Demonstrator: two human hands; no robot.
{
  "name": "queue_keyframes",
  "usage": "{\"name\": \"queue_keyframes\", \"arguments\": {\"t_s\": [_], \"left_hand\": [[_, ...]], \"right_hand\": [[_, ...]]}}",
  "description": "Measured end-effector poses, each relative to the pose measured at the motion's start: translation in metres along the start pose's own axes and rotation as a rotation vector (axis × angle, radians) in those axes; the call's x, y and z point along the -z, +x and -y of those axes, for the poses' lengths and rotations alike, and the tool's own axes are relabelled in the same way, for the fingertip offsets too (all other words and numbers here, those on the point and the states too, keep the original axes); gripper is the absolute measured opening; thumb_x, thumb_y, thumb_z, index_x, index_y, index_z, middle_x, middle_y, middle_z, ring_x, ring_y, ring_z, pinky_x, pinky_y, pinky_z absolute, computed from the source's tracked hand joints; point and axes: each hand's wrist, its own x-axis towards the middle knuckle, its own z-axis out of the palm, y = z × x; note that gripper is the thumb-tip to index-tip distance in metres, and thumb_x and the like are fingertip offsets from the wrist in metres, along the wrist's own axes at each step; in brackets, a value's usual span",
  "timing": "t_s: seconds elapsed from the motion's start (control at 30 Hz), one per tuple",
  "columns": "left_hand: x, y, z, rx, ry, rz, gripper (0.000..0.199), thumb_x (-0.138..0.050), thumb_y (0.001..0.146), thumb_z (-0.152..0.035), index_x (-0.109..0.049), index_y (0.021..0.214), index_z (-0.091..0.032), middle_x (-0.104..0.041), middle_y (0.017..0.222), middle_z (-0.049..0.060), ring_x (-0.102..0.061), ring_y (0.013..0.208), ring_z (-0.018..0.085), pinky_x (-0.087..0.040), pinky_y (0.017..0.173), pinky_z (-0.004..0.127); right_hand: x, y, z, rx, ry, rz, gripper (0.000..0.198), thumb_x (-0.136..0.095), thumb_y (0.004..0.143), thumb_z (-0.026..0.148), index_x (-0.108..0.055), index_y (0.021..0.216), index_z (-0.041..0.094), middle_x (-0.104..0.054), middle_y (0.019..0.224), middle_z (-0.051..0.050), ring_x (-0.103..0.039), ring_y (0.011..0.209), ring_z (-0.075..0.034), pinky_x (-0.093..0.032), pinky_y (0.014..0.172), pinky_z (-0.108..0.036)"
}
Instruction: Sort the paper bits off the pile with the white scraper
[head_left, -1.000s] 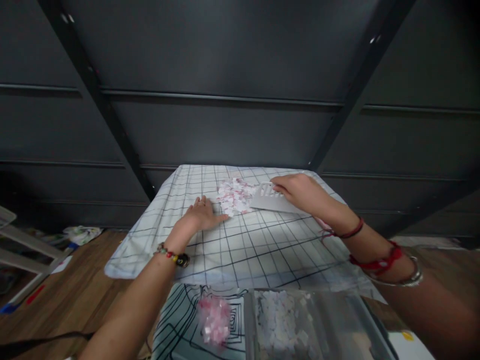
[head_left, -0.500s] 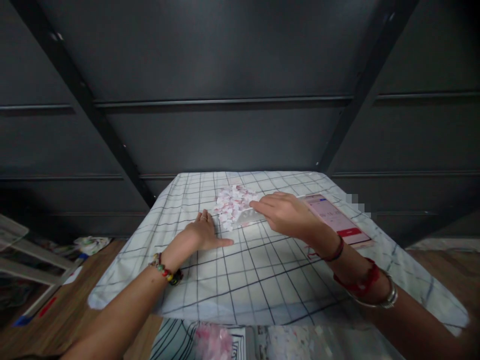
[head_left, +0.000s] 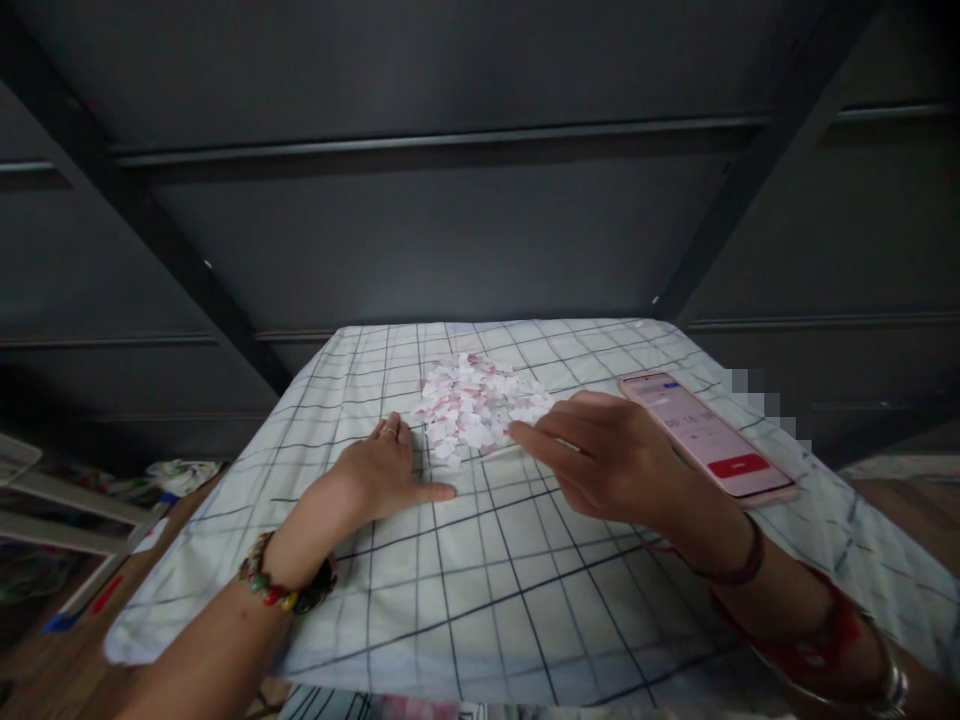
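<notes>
A heap of small torn paper scraps [head_left: 466, 405], white with pinkish marks, lies on a checked white tablecloth [head_left: 465, 580]. My left hand [head_left: 382, 470] rests on the cloth just left of the heap, fingers stretched and thumb pointing right, holding nothing. At the heap's right edge, my right hand [head_left: 607, 455] is closed in a pinch. A thin white flat piece [head_left: 504, 453] runs from under the scraps towards its fingertips; most of it is hidden by paper and hand.
A phone [head_left: 697, 435] in a pink case, its screen lit, lies right of my right hand. Dark panels [head_left: 450, 230] stand behind the table. A pale frame [head_left: 82, 510] is on the floor at left. Patterned items [head_left: 326, 703] show below the table's front edge.
The white piece in my right hand has gone from raised and slanted to low and nearly flat beside the scraps. The heap looks more spread to the right. My view has tilted down and closer.
</notes>
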Motion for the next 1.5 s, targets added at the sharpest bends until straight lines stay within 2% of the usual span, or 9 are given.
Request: {"name": "queue_keyframes", "arguments": {"t_s": [0.27, 0.47, 0.53, 0.63, 0.73, 0.97, 1.17, 1.37, 1.5], "left_hand": [[0.009, -0.005, -0.008, 0.044, 0.012, 0.087, 0.108, -0.045, 0.071, -0.074, -0.023, 0.139, 0.007, -0.015, 0.145, 0.027, -0.025, 0.133, 0.035, -0.032, 0.102, 0.039], [0.006, 0.0, -0.004, 0.046, -0.02, -0.005, 0.097, -0.027, 0.078, -0.075, -0.038, 0.132, 0.004, -0.032, 0.141, 0.025, -0.026, 0.133, 0.034, -0.028, 0.104, 0.04], [0.003, 0.003, -0.002, 0.062, -0.03, -0.026, 0.1, -0.03, 0.076, -0.076, -0.035, 0.134, 0.005, -0.029, 0.142, 0.025, -0.021, 0.134, 0.036, -0.026, 0.105, 0.04], [-0.001, 0.006, -0.001, 0.093, -0.027, -0.01, 0.109, -0.038, 0.073, -0.076, -0.019, 0.139, 0.008, -0.014, 0.147, 0.025, -0.01, 0.136, 0.035, -0.021, 0.108, 0.041], [-0.004, 0.007, 0.0, 0.076, -0.042, 0.042, 0.113, -0.04, 0.071, -0.076, -0.013, 0.14, 0.009, -0.008, 0.147, 0.025, -0.009, 0.137, 0.033, -0.019, 0.109, 0.038], [-0.004, 0.006, 0.003, 0.071, -0.043, 0.058, 0.113, -0.038, 0.07, -0.077, -0.013, 0.141, 0.009, -0.007, 0.147, 0.024, -0.011, 0.137, 0.032, -0.019, 0.109, 0.036], [-0.002, 0.005, 0.002, 0.07, -0.039, 0.064, 0.112, -0.036, 0.071, -0.076, -0.012, 0.141, 0.009, -0.006, 0.147, 0.024, -0.01, 0.137, 0.031, -0.018, 0.109, 0.036], [-0.001, 0.006, 0.0, 0.08, -0.026, 0.071, 0.109, -0.037, 0.073, -0.074, -0.014, 0.141, 0.009, -0.005, 0.147, 0.023, -0.01, 0.137, 0.03, -0.018, 0.109, 0.035], [-0.002, 0.007, 0.0, 0.083, -0.023, 0.068, 0.109, -0.036, 0.073, -0.074, -0.013, 0.141, 0.008, -0.006, 0.147, 0.022, -0.01, 0.137, 0.03, -0.018, 0.109, 0.035]], "right_hand": [[-0.007, -0.003, -0.001, 0.001, -0.038, -0.053, 0.033, -0.034, 0.076, -0.002, -0.06, 0.091, 0.013, -0.058, 0.06, 0.001, -0.044, 0.054, -0.011, -0.035, 0.052, -0.027], [-0.003, -0.008, -0.005, 0.025, -0.019, -0.15, 0.028, -0.039, 0.073, 0.0, -0.058, 0.091, 0.011, -0.059, 0.061, 0.001, -0.044, 0.055, -0.011, -0.035, 0.051, -0.026], [-0.002, -0.009, -0.006, 0.012, -0.034, -0.172, 0.028, -0.04, 0.073, 0.0, -0.057, 0.092, 0.011, -0.058, 0.06, 0.001, -0.044, 0.054, -0.011, -0.034, 0.051, -0.026], [-0.005, -0.009, -0.008, -0.007, -0.06, -0.124, 0.028, -0.038, 0.074, 0.001, -0.058, 0.089, 0.012, -0.055, 0.056, 0.002, -0.041, 0.052, -0.011, -0.031, 0.05, -0.026], [-0.007, -0.009, -0.01, -0.032, -0.073, -0.106, 0.028, -0.036, 0.075, 0.003, -0.059, 0.087, 0.014, -0.052, 0.054, 0.003, -0.038, 0.05, -0.01, -0.028, 0.05, -0.026], [-0.004, -0.012, -0.012, -0.025, -0.057, -0.133, 0.027, -0.039, 0.074, 0.004, -0.059, 0.09, 0.013, -0.053, 0.056, 0.002, -0.036, 0.051, -0.01, -0.028, 0.051, -0.026], [-0.006, -0.013, -0.013, -0.06, -0.065, -0.066, 0.026, -0.038, 0.074, 0.004, -0.06, 0.083, 0.014, -0.046, 0.051, 0.003, -0.032, 0.049, -0.01, -0.026, 0.049, -0.026], [-0.004, -0.016, -0.014, -0.049, -0.09, -0.121, 0.027, -0.039, 0.074, 0.006, -0.06, 0.087, 0.015, -0.049, 0.052, 0.003, -0.033, 0.049, -0.01, -0.027, 0.049, -0.026], [-0.004, -0.015, -0.014, -0.058, -0.085, -0.095, 0.026, -0.038, 0.074, 0.005, -0.061, 0.083, 0.014, -0.047, 0.051, 0.003, -0.033, 0.049, -0.01, -0.028, 0.05, -0.026]]}}
